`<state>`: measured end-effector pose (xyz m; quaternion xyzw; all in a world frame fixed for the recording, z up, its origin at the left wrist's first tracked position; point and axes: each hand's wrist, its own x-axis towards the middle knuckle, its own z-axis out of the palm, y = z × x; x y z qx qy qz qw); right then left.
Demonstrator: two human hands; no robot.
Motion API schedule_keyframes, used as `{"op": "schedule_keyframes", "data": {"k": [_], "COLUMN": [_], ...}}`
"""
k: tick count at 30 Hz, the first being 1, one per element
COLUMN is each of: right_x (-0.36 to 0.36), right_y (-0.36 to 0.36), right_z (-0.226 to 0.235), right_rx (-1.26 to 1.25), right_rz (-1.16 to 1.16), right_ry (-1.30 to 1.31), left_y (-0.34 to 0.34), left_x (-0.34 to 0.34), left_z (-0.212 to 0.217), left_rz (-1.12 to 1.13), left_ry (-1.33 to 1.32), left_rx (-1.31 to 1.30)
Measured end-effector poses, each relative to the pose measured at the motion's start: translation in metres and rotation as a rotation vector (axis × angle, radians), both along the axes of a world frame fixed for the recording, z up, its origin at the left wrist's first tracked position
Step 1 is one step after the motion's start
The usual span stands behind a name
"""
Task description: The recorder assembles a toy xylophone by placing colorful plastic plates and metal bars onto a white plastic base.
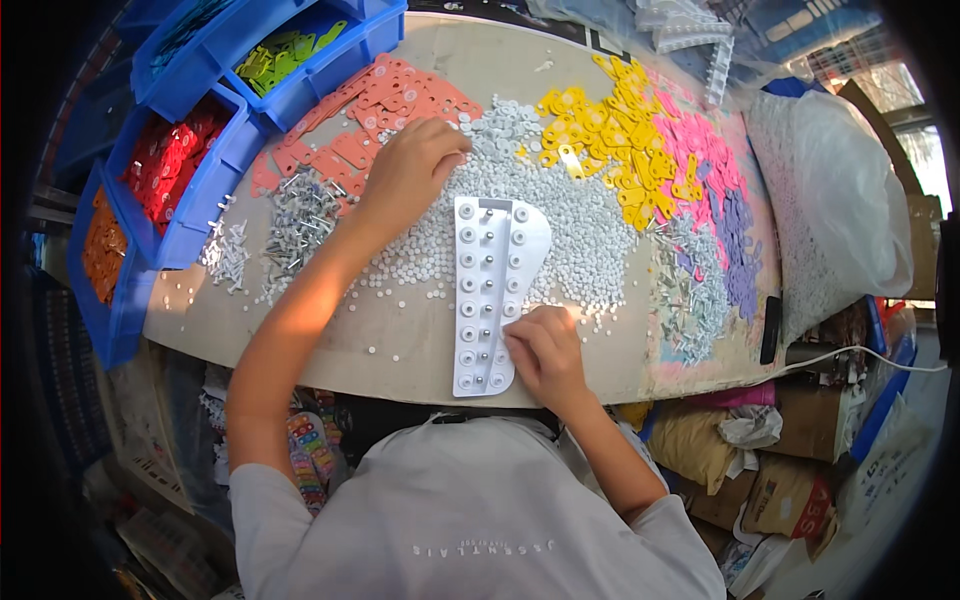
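A white plastic tray (535, 240) lies upright in front of me, with two columns of round sockets holding white rings and a middle row of small metal studs. Reaching past its upper left corner, my left hand (418, 168) dips bent fingertips into the heap of small white-grey round pieces (590, 235). Those fingers are drawn together; anything between them is hidden. At the tray's lower right edge, my right hand (550, 358) is curled, thumb and forefinger touching it beside the sockets. Whatever it pinches is too small to make out.
Salmon tags (400, 95), yellow tags (620, 130), pink tags (692, 150) and purple tags (738, 250) spread across the table. Metal pins (303, 215) lie left. Blue bins (200, 225) border the left side; a full clear bag (835, 200) stands right.
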<state>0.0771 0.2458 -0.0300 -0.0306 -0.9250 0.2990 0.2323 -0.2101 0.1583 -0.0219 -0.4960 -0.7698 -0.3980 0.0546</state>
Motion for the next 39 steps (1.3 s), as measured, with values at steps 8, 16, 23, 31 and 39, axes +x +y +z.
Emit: {"op": "schedule_keyframes", "data": {"k": [8, 16, 23, 31, 39], "right_x": [0.000, -0.001, 0.005, 0.005, 0.011], "right_y": [0.000, -0.001, 0.000, -0.018, -0.023], "right_z": [0.001, 0.001, -0.004, 0.047, 0.057], "right_rx": [0.018, 0.027, -0.025, -0.835, -1.246], "right_rz": [-0.010, -0.019, -0.058, -0.031, 0.057], "right_ry": [0.003, 0.017, 0.079, -0.083, -0.339], "left_y": [0.032, 0.034, 0.009, -0.071, -0.093], "left_x": [-0.027, -0.021, -0.003, 0.124, 0.172], "left_z": [-0.027, -0.023, 0.001, 0.053, 0.042], "left_rz": [-0.078, -0.105, 0.008, -0.315, -0.198], "left_ry": [0.192, 0.556, 0.151, -0.317, -0.161], "left_rx": [-0.068, -0.135, -0.014, 0.091, 0.159]}}
